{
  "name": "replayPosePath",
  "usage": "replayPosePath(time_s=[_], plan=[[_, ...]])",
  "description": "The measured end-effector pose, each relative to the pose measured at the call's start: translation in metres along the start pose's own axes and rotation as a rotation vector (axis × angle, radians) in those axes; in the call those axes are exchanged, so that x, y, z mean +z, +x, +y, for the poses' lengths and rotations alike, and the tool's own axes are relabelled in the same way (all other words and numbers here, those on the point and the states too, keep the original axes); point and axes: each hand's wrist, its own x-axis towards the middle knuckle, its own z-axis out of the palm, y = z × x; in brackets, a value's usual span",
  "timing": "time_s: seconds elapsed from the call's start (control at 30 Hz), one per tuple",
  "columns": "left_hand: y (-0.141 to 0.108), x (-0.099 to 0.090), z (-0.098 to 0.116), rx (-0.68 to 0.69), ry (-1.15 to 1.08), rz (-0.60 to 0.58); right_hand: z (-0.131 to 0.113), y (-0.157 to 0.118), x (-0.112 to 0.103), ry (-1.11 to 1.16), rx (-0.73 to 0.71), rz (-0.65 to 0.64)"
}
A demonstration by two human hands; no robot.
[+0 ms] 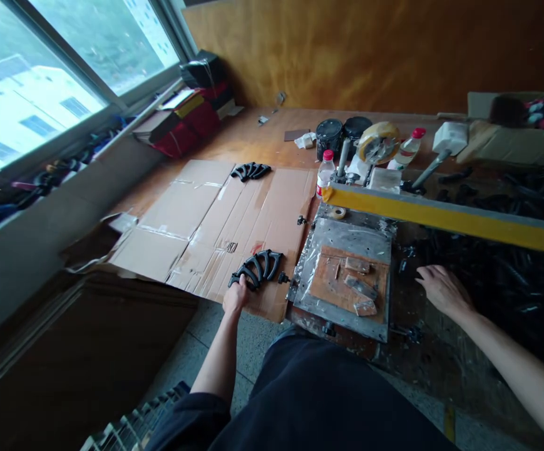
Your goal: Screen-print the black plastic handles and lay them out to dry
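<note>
My left hand [235,295] is closed on the end of a black curved part in the near row of black curved parts [263,263], which lie side by side on the flattened cardboard [206,232]. A second row of similar parts [251,171] lies at the cardboard's far edge. My right hand [443,289] hovers with fingers stretched out beside a dark heap of black parts [520,282], holding nothing that shows. Between my hands is a metal plate [307,275] bearing a brown board [323,285] with several small blocks.
A yellow-edged bar [450,213] crosses above the right side of the bench. Behind it stand red-capped bottles [327,172], dark tubs [328,134] and a tape roll [379,143]. Folders [184,125] are stacked by the window. A wooden panel [347,50] closes off the back.
</note>
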Motion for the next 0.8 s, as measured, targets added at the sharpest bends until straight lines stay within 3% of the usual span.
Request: replayPosePath(time_s=[0.1,0.17,0.27,0.37,0.47,0.57,0.67,0.8], plan=[[-0.009,-0.007,0.003,0.063,0.016,-0.049,-0.044,-0.017,-0.006,0.088,0.139,0.143],[-0.018,-0.007,0.019,0.18,-0.028,-0.07,-0.088,-0.022,-0.013,0.223,0.122,0.147],[-0.034,-0.007,0.065,0.425,-0.22,-0.12,-0.152,-0.015,-0.017,0.3,-0.026,0.031],[-0.058,-0.016,0.13,0.654,-0.511,-0.204,-0.19,0.003,-0.009,0.078,-0.138,-0.035],[-0.09,-0.034,0.191,0.847,-0.832,-0.28,-0.2,0.017,0.003,-0.163,-0.122,-0.021],[-0.121,-0.051,0.228,0.943,-1.04,-0.402,-0.194,0.02,0.006,-0.242,-0.073,-0.003],[-0.14,-0.059,0.232,0.958,-1.064,-0.511,-0.179,0.015,-0.001,-0.091,-0.039,0.055],[-0.145,-0.053,0.201,0.857,-1.003,-0.547,-0.162,0.01,-0.014,0.32,-0.024,0.234]])
